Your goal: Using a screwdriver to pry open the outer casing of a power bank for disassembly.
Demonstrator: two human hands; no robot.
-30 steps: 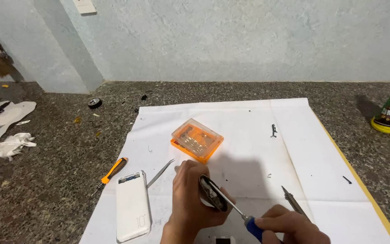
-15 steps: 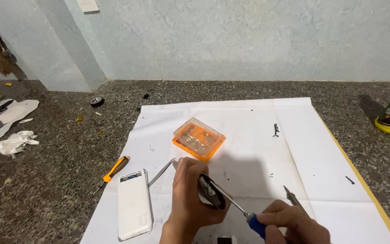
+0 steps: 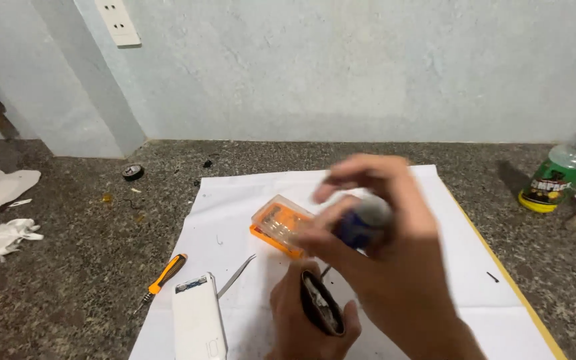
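Near the sheet's [image 3: 435,220] front edge, the left hand [image 3: 301,320] clamps a small dark device [image 3: 321,303] upright, steadying it while the blurred right hand [image 3: 381,253], fingers closed around a blue-handled screwdriver [image 3: 361,223], bears down from above.

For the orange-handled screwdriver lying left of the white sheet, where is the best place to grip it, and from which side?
Probably the orange handle of the small screwdriver, taken from above with fingers across its width. It lies flat on the speckled counter, handle up-right, thin shaft down-left; the handle is the thickest part. The white power bank lies close on its right, so the left side is freer.
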